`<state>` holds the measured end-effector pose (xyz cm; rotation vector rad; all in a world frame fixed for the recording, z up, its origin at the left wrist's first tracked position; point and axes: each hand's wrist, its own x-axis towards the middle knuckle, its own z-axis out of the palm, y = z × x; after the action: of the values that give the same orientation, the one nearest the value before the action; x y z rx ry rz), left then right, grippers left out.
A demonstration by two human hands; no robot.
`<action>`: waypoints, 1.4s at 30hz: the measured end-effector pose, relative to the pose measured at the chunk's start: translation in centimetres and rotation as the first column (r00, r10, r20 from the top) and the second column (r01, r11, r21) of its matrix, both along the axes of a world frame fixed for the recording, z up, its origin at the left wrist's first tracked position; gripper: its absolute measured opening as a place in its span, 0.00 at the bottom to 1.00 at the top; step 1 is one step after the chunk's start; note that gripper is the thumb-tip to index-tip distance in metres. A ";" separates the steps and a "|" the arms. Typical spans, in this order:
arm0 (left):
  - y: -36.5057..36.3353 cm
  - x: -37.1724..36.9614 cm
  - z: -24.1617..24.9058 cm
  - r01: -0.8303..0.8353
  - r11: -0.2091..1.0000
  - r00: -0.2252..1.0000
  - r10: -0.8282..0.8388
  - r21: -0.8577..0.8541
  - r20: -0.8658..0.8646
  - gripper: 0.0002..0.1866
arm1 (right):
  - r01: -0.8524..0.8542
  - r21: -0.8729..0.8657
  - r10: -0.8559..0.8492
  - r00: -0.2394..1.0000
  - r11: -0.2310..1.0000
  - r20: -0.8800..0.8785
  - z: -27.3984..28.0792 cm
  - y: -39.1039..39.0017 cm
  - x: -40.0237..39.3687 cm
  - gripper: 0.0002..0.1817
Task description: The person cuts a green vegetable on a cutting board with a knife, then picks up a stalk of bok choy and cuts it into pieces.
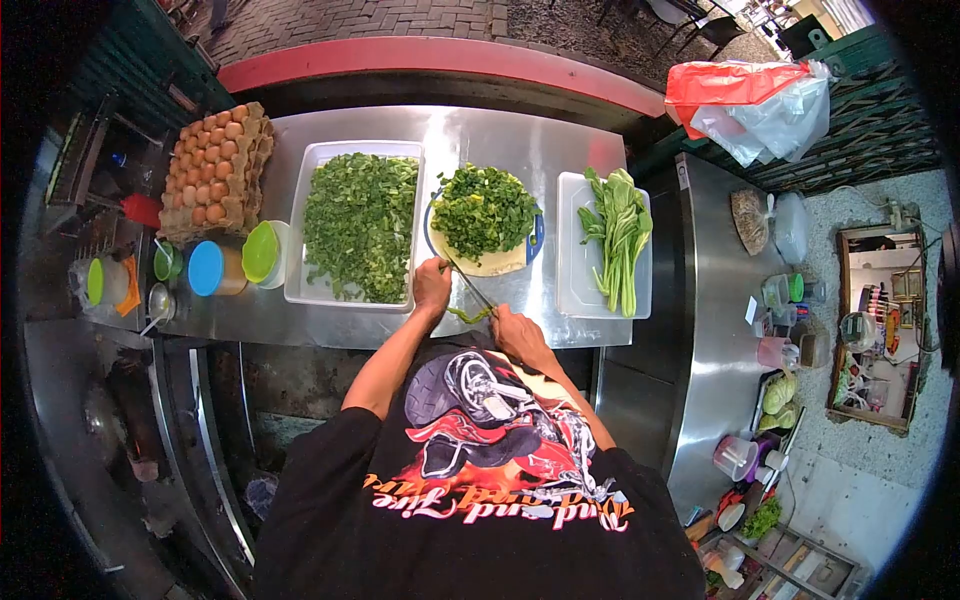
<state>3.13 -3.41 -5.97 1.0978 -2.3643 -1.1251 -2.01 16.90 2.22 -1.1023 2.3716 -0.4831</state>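
The steel table (520, 140) spans the scene. On its left half sits the white tub (292, 250), filled with finely chopped greens (360, 225); egg cartons (250, 185) stand farther left. At the right end lies the pale tray (578, 290) with whole leafy stalks (618, 235) on it, their leaves toward the far side. Between tub and tray, a round blue-edged board (505, 262) carries a heap of cut leaves (483, 212).

Both forearms reach in from the near side, angled toward each other. The left hand (432, 285) is at the board's near-left edge, fingers curled in; whether they pinch anything, I cannot tell. The right hand (515, 333), nearer and to the right, is closed at the near end of a thin dark blade (474, 288) slanting toward the left hand. A green strip (468, 316) lies just beside the blade, between the hands.
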 end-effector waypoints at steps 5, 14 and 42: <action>0.1 -0.2 0.2 -0.035 0.996 0.999 0.036 0.079 -0.003 0.08 | -0.054 -0.152 0.035 0.991 0.987 -0.126 2.2 0.4 0.0 0.09; -0.3 -0.1 -0.2 0.003 0.999 1.000 -0.004 0.046 0.019 0.06 | -0.064 -0.102 0.070 0.996 0.993 0.056 -6.1 -0.2 -0.2 0.10; -0.3 -0.1 0.0 0.010 0.997 0.998 -0.015 0.078 0.064 0.05 | 0.092 0.034 -0.093 0.996 0.995 0.015 -3.2 0.3 0.8 0.10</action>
<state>3.07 -3.71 -5.95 1.1636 -2.3980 -1.2129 -1.22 17.24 -0.95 -0.9736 2.4154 -0.4805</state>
